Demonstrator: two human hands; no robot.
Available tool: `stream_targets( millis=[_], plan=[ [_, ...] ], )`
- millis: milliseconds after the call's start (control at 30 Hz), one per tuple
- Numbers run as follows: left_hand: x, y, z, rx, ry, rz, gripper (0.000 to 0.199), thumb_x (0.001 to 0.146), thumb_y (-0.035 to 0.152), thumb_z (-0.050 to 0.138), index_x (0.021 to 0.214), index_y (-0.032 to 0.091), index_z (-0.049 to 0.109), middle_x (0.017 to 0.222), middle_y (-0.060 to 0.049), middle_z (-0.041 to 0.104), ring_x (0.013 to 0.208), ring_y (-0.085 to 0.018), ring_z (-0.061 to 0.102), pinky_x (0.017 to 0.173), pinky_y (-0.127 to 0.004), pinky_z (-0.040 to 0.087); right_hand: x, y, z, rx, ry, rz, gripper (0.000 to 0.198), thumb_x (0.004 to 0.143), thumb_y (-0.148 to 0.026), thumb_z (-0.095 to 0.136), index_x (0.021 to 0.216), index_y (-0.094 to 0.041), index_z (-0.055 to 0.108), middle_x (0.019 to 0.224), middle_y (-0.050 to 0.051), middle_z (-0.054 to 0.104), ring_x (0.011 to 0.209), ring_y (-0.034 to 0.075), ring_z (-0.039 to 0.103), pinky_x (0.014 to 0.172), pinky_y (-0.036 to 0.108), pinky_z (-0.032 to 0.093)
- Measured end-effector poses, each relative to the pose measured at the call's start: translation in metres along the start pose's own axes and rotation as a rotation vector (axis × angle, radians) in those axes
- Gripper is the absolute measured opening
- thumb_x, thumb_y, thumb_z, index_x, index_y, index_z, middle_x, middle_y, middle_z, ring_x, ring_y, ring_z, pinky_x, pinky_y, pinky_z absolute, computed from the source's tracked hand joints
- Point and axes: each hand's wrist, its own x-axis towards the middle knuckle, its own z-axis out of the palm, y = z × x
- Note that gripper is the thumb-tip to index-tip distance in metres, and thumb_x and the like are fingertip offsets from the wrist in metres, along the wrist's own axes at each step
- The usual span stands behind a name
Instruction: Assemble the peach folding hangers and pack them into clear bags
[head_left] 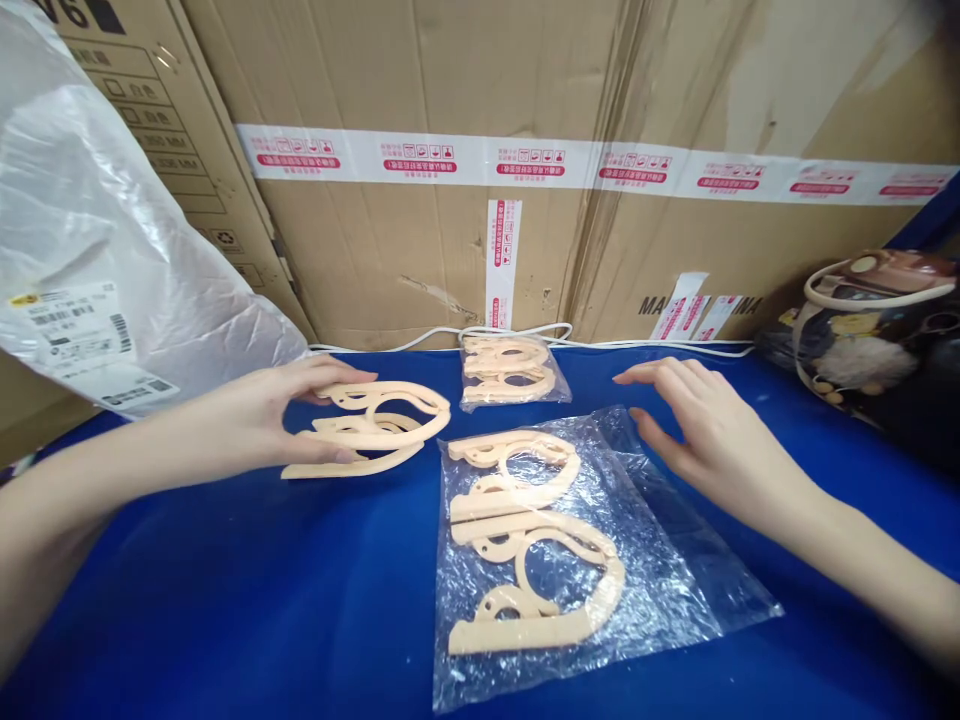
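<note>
My left hand (262,415) grips beige folded hangers (390,438) at their left end, the thumb on the near side and the fingers on the far side. They overlap, so I cannot tell exactly how many there are. To their right a clear plastic bag (660,570) lies flat on the blue surface. Inside it, more beige folded hangers (525,525) rest in the left part. My right hand (697,430) hovers by the bag's upper right corner, fingers apart, holding nothing.
A smaller bagged pack of beige hangers (514,375) lies at the back, beside a white cable (420,337). Large cardboard boxes (420,240) wall off the back. A white plastic parcel (127,220) leans at left. A brown-and-clear bag (862,330) stands at right on the blue surface (262,600).
</note>
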Motion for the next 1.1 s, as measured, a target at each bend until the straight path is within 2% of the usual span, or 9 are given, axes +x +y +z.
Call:
stream_targets(
  millis=[100, 267, 433, 633, 733, 800, 867, 1000, 1100],
  plan=[
    [0.003, 0.030, 0.011, -0.107, 0.082, 0.147, 0.062, 0.078, 0.050, 0.068, 0.132, 0.028, 0.048, 0.129, -0.003, 0.055, 0.112, -0.024, 0.056, 0.091, -0.031, 0.050, -0.002, -0.022, -0.008, 0.148, 0.051, -0.050, 0.026, 0.093, -0.032, 0.049, 0.117, -0.024, 0.047, 0.121, 0.012, 0.058, 0.111, 0.031, 0.054, 0.090, 0.048, 0.044],
    [-0.004, 0.095, 0.044, -0.273, 0.124, 0.339, 0.066, 0.081, 0.030, 0.069, 0.139, 0.031, 0.038, 0.131, -0.005, 0.049, 0.115, -0.020, 0.054, 0.094, -0.030, 0.049, -0.009, -0.056, -0.016, 0.332, -0.086, -0.175, 0.071, 0.079, -0.056, 0.064, 0.136, -0.027, 0.034, 0.148, 0.014, 0.036, 0.131, 0.035, 0.040, 0.100, 0.050, 0.042],
    [-0.013, 0.129, 0.061, -0.391, 0.111, 0.345, 0.069, 0.079, 0.025, 0.069, 0.140, 0.031, 0.036, 0.132, -0.004, 0.048, 0.118, -0.022, 0.052, 0.099, -0.034, 0.048, -0.014, -0.063, -0.019, 0.450, -0.186, -0.203, 0.066, 0.085, -0.049, 0.061, 0.140, -0.030, 0.029, 0.139, 0.010, 0.050, 0.125, 0.028, 0.050, 0.099, 0.042, 0.046],
    [-0.012, 0.136, 0.060, -0.508, 0.040, 0.265, 0.066, 0.076, 0.022, 0.070, 0.134, 0.034, 0.041, 0.133, -0.002, 0.048, 0.123, -0.024, 0.047, 0.103, -0.038, 0.044, -0.011, -0.062, -0.017, 0.407, -0.214, -0.292, 0.067, 0.086, -0.045, 0.061, 0.139, -0.019, 0.030, 0.136, 0.016, 0.048, 0.123, 0.028, 0.048, 0.097, 0.042, 0.048],
    [-0.014, 0.132, 0.061, -0.496, 0.005, 0.227, 0.081, 0.076, 0.038, 0.073, 0.143, 0.035, 0.028, 0.143, -0.003, 0.039, 0.131, -0.027, 0.041, 0.106, -0.041, 0.042, -0.009, -0.058, -0.019, 0.454, -0.243, -0.263, 0.065, 0.085, -0.043, 0.062, 0.139, -0.022, 0.030, 0.132, 0.014, 0.051, 0.120, 0.027, 0.051, 0.095, 0.041, 0.049],
    [-0.017, 0.125, 0.060, -0.427, -0.044, 0.202, 0.093, 0.076, 0.047, 0.071, 0.148, 0.036, 0.013, 0.153, -0.004, 0.025, 0.138, -0.030, 0.031, 0.109, -0.046, 0.037, -0.008, -0.049, -0.023, 0.486, -0.278, -0.194, 0.068, 0.082, -0.042, 0.065, 0.138, -0.025, 0.031, 0.133, 0.012, 0.051, 0.121, 0.028, 0.051, 0.097, 0.043, 0.049],
    [-0.020, 0.116, 0.056, -0.333, -0.133, 0.212, 0.093, 0.080, 0.047, 0.067, 0.149, 0.039, 0.006, 0.158, -0.001, 0.014, 0.143, -0.031, 0.020, 0.113, -0.048, 0.031, -0.008, -0.034, -0.029, 0.531, -0.295, -0.060, 0.071, 0.079, -0.039, 0.070, 0.137, -0.029, 0.031, 0.135, 0.010, 0.049, 0.122, 0.029, 0.051, 0.095, 0.041, 0.052],
    [-0.021, 0.101, 0.049, -0.247, -0.265, 0.228, 0.090, 0.082, 0.048, 0.065, 0.150, 0.039, 0.007, 0.159, 0.003, 0.014, 0.144, -0.028, 0.015, 0.116, -0.046, 0.023, -0.009, 0.007, -0.041, 0.665, -0.318, 0.234, 0.072, 0.079, -0.032, 0.069, 0.137, -0.033, 0.025, 0.139, 0.010, 0.042, 0.133, 0.031, 0.038, 0.071, 0.025, 0.062],
    [-0.020, 0.100, 0.051, -0.203, -0.350, 0.221, 0.088, 0.081, 0.053, 0.063, 0.151, 0.035, 0.013, 0.159, 0.002, 0.012, 0.144, -0.028, 0.014, 0.117, -0.047, 0.020, -0.013, 0.038, -0.042, 0.641, -0.367, 0.265, 0.069, 0.076, -0.032, 0.070, 0.133, -0.034, 0.033, 0.138, 0.010, 0.044, 0.134, 0.035, 0.037, 0.065, 0.024, 0.062]
  ],
)
